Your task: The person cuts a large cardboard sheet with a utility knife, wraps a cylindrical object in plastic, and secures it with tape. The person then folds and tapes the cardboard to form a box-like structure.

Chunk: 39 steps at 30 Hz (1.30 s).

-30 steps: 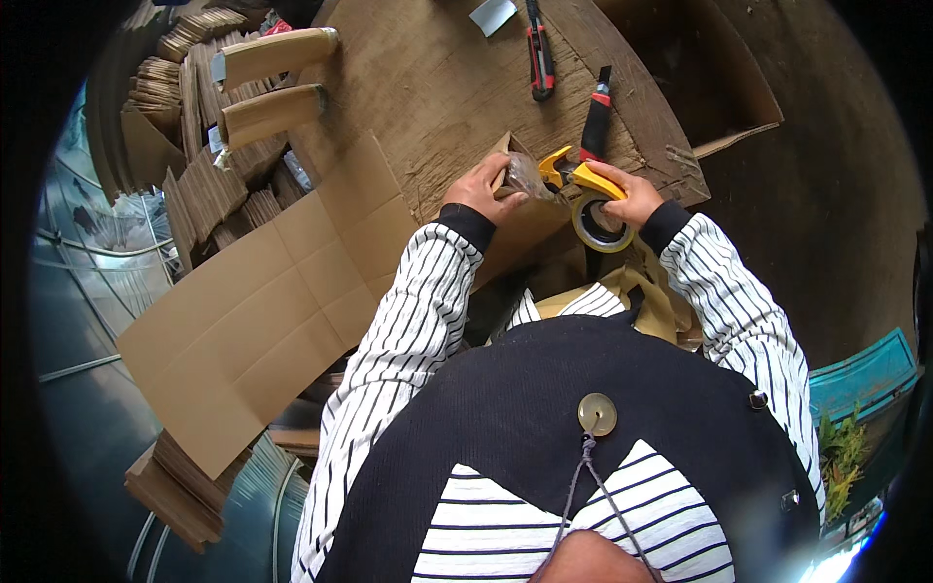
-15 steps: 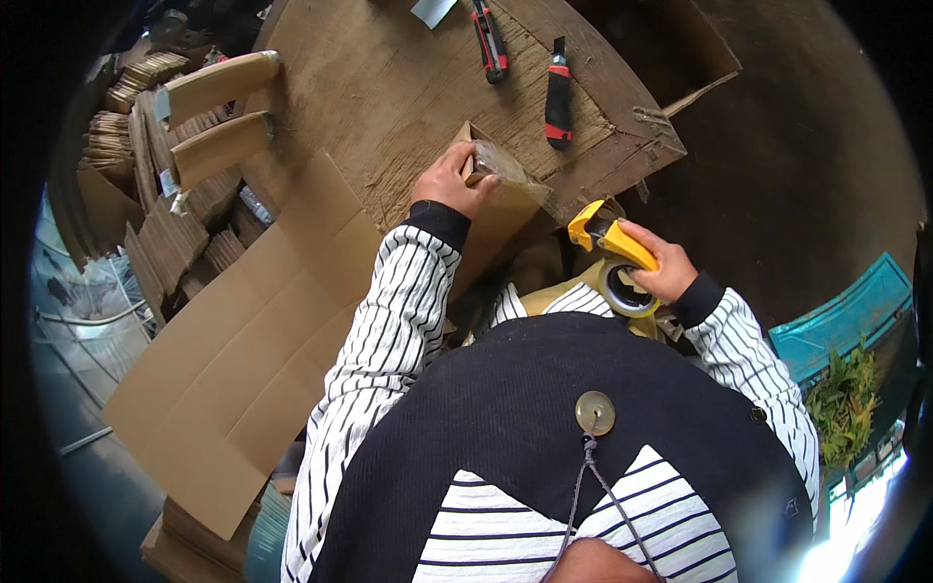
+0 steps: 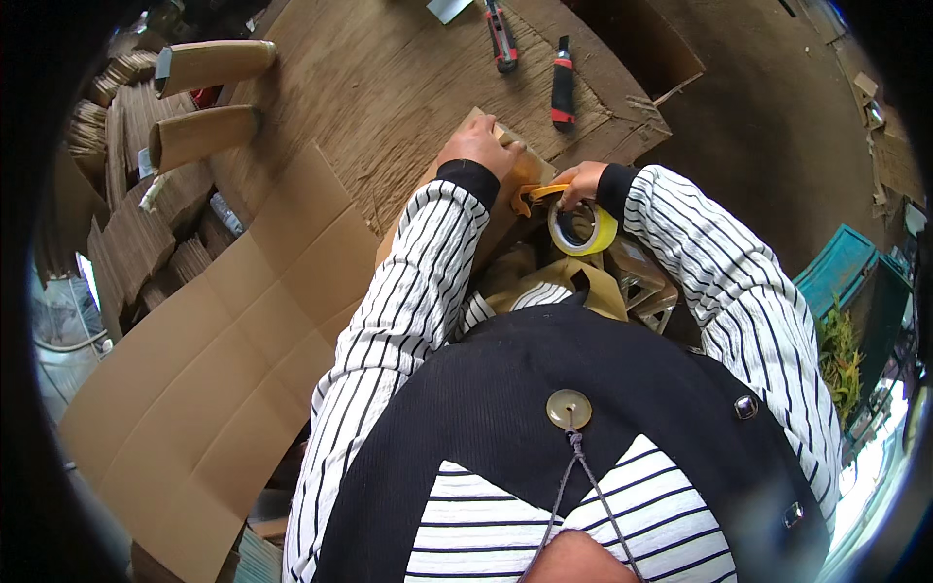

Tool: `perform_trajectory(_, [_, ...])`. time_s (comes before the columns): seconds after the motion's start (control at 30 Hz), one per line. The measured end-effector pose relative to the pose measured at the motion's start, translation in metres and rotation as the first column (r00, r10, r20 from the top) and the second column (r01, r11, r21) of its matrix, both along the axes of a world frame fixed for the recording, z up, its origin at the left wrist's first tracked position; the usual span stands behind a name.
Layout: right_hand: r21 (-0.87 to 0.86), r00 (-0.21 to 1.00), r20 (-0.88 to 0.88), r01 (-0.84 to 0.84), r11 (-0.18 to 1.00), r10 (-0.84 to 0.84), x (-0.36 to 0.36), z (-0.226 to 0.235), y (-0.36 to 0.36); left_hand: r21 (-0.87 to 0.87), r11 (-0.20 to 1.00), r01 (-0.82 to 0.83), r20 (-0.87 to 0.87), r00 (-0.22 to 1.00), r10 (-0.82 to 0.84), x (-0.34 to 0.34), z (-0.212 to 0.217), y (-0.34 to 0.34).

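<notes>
My left hand (image 3: pixel 479 148) grips the upper end of a brown cardboard box (image 3: pixel 498 228), its fingers bent over the edge. The box stands tilted at the near edge of the wooden table (image 3: pixel 360 87). In my right hand (image 3: pixel 584 182) is a yellow tape dispenser (image 3: pixel 526 200), its head close against the right side of the box. Its roll of tape (image 3: pixel 606 233), with a yellow outer face, hangs below my fingers. Whether tape touches the box there is hard to make out.
Two red-and-black utility knives, one farther (image 3: pixel 501 39) and one nearer (image 3: pixel 563 87), lie on the table. A large flat cardboard sheet (image 3: pixel 214 360) leans at the left. Two folded cardboard pieces (image 3: pixel 204 136) and stacked cardboard (image 3: pixel 141 233) are beyond it. A teal container (image 3: pixel 836 262) stands right.
My right hand has brought the tape dispenser left and up, from beside the box to its side. The clear tape seen over the box's end is now mostly hidden. My left hand still holds the box.
</notes>
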State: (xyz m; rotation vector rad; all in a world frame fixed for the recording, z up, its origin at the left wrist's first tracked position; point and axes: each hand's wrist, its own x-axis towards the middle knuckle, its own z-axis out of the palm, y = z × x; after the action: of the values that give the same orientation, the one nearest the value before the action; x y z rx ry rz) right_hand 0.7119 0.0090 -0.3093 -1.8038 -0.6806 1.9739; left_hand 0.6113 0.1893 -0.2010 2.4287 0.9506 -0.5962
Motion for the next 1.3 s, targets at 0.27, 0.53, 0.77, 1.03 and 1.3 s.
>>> perform_trajectory(0.27, [-0.012,0.798,0.11,-0.595,0.803,0.593,-0.056,-0.058,0.024,0.062,0.995,0.08,0.11,0.99,-0.087,-0.004,-0.021,0.004])
perform_trajectory(0.53, [0.096,0.992,0.01,-0.129,0.987,0.129,-0.055,0.01,-0.057,0.378,0.205,0.903,-0.092,0.257,-0.962,-0.067,-0.035,-0.026])
perform_trajectory(0.77, [0.365,0.826,0.187,0.444,0.818,-0.532,0.003,0.081,-0.13,-0.176,0.237,0.955,-0.094,0.224,-0.97,-0.084,-0.045,-0.056])
perform_trajectory(1.03, [0.783,0.703,0.494,-0.105,0.613,-0.512,0.019,0.13,-0.106,-0.926,-0.173,-0.335,-0.354,0.614,0.705,-0.016,0.013,-0.067])
perform_trajectory(1.3, [0.771,0.854,0.423,-0.162,0.616,-0.305,0.07,0.125,-0.055,-0.82,0.394,-0.416,0.155,0.501,0.851,-0.028,0.028,-0.015])
